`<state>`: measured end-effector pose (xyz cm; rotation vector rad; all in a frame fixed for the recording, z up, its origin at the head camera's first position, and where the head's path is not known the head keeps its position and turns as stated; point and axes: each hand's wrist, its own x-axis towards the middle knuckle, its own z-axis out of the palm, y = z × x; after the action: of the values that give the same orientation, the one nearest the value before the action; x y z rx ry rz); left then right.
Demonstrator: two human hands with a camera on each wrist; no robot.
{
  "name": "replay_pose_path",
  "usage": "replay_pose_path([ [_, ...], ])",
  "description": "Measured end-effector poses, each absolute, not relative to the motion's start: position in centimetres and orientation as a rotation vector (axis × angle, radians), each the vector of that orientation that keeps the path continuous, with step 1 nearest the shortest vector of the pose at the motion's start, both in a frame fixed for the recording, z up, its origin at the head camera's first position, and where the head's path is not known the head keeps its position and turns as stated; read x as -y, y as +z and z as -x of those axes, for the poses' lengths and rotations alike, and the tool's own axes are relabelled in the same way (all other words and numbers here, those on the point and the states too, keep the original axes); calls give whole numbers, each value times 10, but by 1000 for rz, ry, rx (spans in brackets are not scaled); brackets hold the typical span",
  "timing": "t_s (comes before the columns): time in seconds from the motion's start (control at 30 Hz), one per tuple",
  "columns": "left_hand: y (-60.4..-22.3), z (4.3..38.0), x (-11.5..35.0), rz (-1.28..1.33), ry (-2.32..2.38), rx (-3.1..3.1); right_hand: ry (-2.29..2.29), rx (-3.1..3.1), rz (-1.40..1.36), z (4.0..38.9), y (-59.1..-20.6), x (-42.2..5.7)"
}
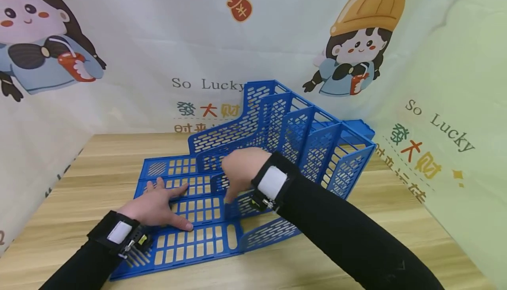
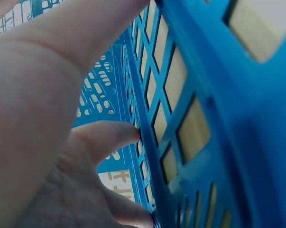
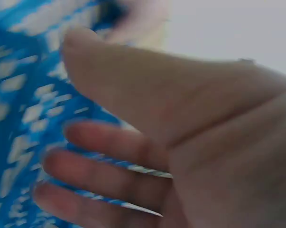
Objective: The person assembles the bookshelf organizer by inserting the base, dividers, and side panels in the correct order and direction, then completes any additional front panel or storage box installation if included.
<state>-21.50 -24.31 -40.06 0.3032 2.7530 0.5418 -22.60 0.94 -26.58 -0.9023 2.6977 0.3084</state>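
Observation:
A blue plastic file rack (image 1: 273, 114) with perforated dividers stands on the table, its flat grid panels (image 1: 198, 241) laid out to the left. On these panels rests my left hand (image 1: 158, 206), fingers spread and fingertips touching the grid. In the left wrist view, the thumb and fingers of the left hand (image 2: 43, 123) meet the blue lattice (image 2: 173, 95). My right hand (image 1: 243, 169) hangs over the lower ends of the dividers, pointing down. The right wrist view, blurred, shows the right hand (image 3: 180, 128) with extended thumb and fingers, nothing between them, beside blue slotted plastic (image 3: 19, 118).
Behind the rack's right side lies another blue plastic piece (image 1: 358, 128). A printed cloth (image 1: 158, 30) hangs along the back and sides of the wooden table (image 1: 71, 206). The right forearm (image 1: 336, 219) crosses in front of the rack.

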Motion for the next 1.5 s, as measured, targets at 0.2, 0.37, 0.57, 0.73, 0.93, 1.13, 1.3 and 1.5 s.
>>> replay_pose_path([
  [0.2, -407, 213, 240, -374, 607, -2753, 489, -2638, 824, 217, -299, -38],
  [0.37, -407, 213, 238, -396, 630, -2780, 448, -2723, 905, 218, -309, -43],
  [0.57, -400, 216, 233, -388, 632, -2796, 415, -2756, 1041, 211, -308, -11],
  [0.73, -399, 217, 232, -392, 617, -2789, 401, -2798, 1035, 204, -308, 12],
  [0.93, -403, 215, 242, -429, 613, -2763, 160, -2842, 1045, 184, -293, 5],
  [1.13, -399, 211, 283, -424, 709, -2760, -240, -2953, 1206, 145, -228, -37],
  [1.3, -400, 193, 317, -411, 727, -2779, -615, -3206, 1464, 136, -204, -101],
  [1.5, -412, 163, 344, -501, 697, -2758, -1360, -3373, 1163, 156, -240, -193],
])
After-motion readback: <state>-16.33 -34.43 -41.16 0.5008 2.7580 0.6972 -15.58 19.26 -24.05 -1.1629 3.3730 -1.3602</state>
